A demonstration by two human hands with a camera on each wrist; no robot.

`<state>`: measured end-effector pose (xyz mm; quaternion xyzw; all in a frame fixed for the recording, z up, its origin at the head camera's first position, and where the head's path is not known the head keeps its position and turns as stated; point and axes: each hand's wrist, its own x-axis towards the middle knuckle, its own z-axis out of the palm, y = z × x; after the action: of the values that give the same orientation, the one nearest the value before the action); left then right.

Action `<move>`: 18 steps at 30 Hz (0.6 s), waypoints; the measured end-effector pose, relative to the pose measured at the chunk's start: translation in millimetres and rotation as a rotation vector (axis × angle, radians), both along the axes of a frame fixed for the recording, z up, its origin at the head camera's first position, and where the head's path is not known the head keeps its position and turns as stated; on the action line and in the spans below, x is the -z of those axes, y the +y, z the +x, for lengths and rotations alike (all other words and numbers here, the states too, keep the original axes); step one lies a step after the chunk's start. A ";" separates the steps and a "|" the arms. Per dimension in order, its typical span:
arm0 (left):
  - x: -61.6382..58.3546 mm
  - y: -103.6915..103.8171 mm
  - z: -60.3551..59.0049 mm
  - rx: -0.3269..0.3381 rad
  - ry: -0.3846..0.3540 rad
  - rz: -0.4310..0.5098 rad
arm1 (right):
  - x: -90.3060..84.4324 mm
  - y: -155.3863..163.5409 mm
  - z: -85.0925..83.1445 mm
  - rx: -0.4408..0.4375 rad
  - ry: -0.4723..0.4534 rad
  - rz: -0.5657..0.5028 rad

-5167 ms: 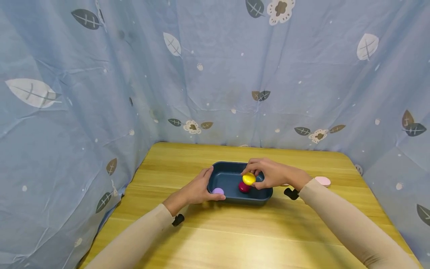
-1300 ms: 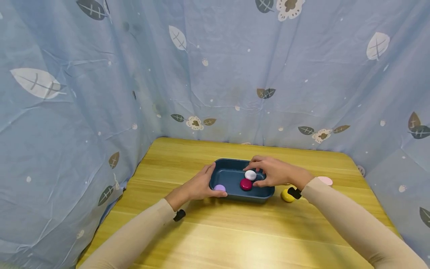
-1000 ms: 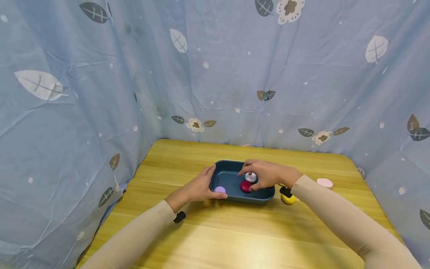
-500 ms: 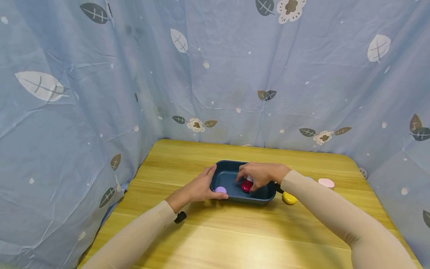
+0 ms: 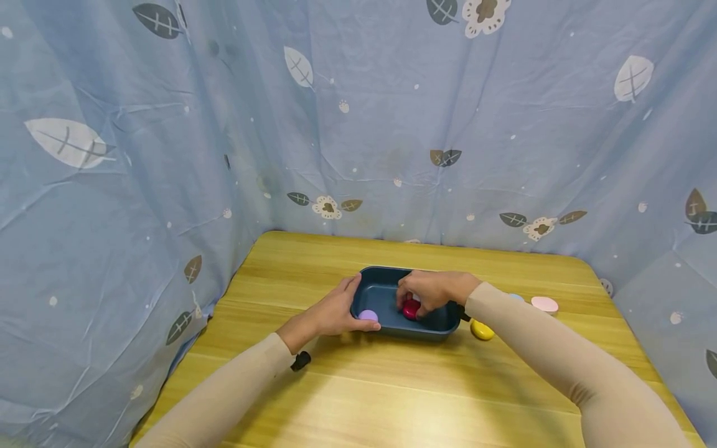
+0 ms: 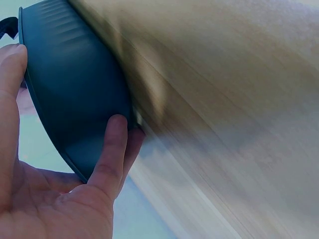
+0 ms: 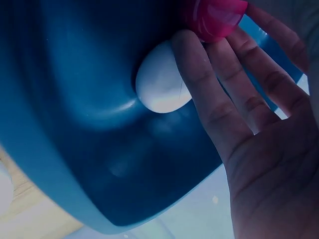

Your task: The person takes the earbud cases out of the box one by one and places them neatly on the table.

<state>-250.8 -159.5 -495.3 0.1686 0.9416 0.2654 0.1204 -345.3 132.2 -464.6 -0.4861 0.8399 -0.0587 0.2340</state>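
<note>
A dark blue rectangular dish (image 5: pixel 376 300) sits on the wooden table. My left hand (image 5: pixel 330 311) holds its left end, with thumb along the near rim and fingers on the outer wall (image 6: pixel 75 84). Reaching down inside, my right hand (image 5: pixel 434 289) grips a glossy red rounded piece (image 5: pixel 411 309) between thumb and fingers. Right beside it lies a white egg-shaped piece (image 7: pixel 162 82), mostly hidden by the fingers in the head view. A purple rounded piece (image 5: pixel 367 315) rests in the dish's near left corner, next to my left thumb.
A yellow rounded piece (image 5: pixel 482 330) lies on the table just right of the dish, under the right forearm. Farther right are a pale pink oval piece (image 5: pixel 544 304) and a light blue one (image 5: pixel 516 297), partly covered by the sleeve. A patterned blue curtain (image 5: pixel 370 124) surrounds the table.
The yellow piece, held over the dish earlier, now lies on the table to its right. My right hand has moved from around the white piece down onto the red one. The left hand stays put.
</note>
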 end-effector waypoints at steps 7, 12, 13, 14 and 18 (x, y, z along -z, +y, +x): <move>0.3 0.7 0.2 0.001 0.000 -0.003 | 1.3 1.4 0.7 0.012 0.002 -0.028; 0.4 1.0 0.0 0.002 -0.001 -0.006 | -2.5 4.5 3.6 0.024 0.005 -0.078; 0.5 1.1 -0.3 0.000 -0.003 -0.007 | -3.5 5.2 4.2 0.025 0.006 -0.092; 0.8 1.3 -0.4 -0.003 -0.004 -0.007 | -4.5 6.2 4.9 0.027 0.007 -0.109; 1.0 1.6 0.0 -0.012 -0.009 -0.013 | -8.6 12.1 7.7 0.040 0.005 -0.184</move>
<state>-250.8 -157.8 -496.2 0.1607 0.9437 0.2610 0.1242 -337.7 144.3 -456.1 -0.4889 0.8411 -0.1388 0.1851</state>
